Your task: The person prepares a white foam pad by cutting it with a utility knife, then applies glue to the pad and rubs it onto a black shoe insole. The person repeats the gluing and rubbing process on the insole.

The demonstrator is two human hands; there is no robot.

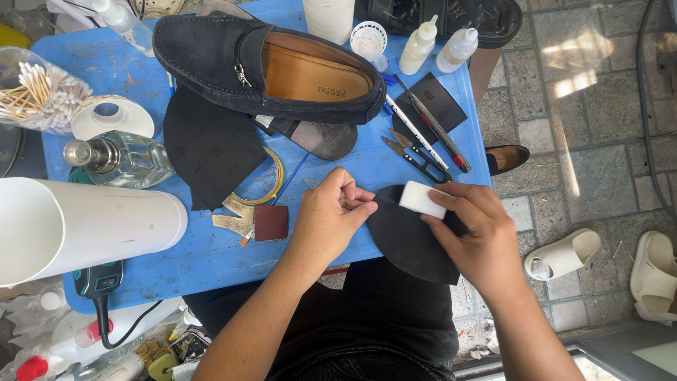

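Observation:
My left hand [331,215] pinches the left edge of a black rubber sole piece [403,236] that lies at the near edge of the blue table [211,261]. A small white block [421,198] rests on top of that piece, and my right hand [479,236] grips the block with fingertips and thumb. Part of the sole piece is hidden under my right hand.
A dark loafer [271,67] lies at the back. Nearby are a black sole sheet [211,144], scissors [416,156], glue bottles [437,46], a glass bottle [120,159], cotton swabs [35,88] and a white tube [77,226]. White sandals [564,254] sit on the paving.

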